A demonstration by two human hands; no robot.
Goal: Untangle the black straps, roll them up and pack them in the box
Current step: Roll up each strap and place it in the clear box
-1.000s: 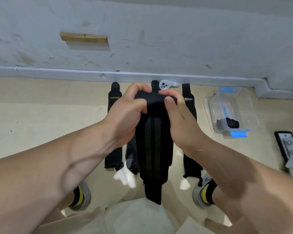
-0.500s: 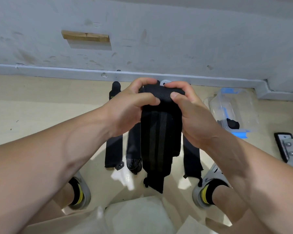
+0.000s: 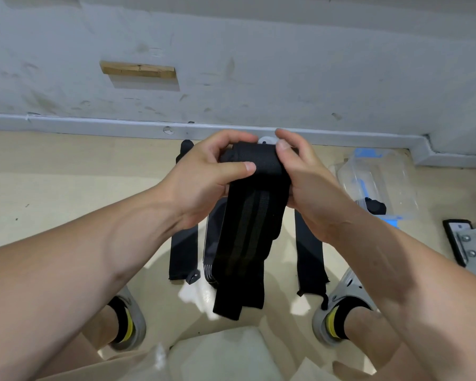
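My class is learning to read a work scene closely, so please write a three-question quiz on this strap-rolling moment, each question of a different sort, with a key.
1. True or false: the left hand and the right hand both grip the rolled top of the striped strap.
2. Where is the clear box? A: on the floor to the person's right. B: on the person's lap. C: on the wall.
3. Is the striped strap fully rolled?
Key: 1 true. 2 A. 3 No, its tail hangs loose.
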